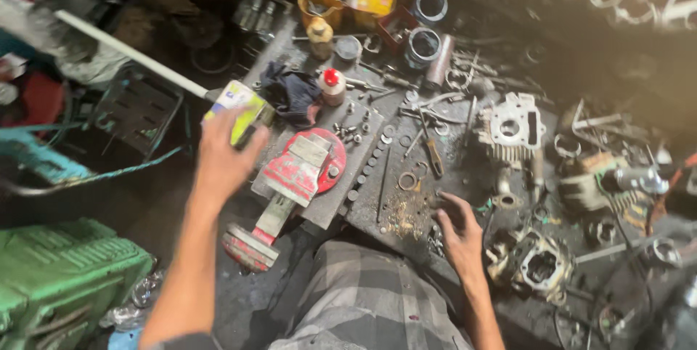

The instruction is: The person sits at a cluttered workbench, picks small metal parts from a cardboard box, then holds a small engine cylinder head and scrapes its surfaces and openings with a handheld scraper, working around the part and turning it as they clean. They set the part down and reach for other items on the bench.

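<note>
Head view: the left hand [221, 157] grips a small yellow-green box [238, 110] at the workbench [363, 197] edge, just above the red vise [294, 179]. The right hand [459, 230], fingers loosely curled and holding nothing, rests by metal filings [406, 216]. The loosely held box could drop off the edge. Its long axis runs diagonally, pointing up-left.

The left hand [221, 157] grips a yellow box [238, 112] beside the red vise [294, 186]. The right hand [459, 230] rests (fingers down) on the cluttered counter [363, 208] near brass shavings [406, 216].
</note>
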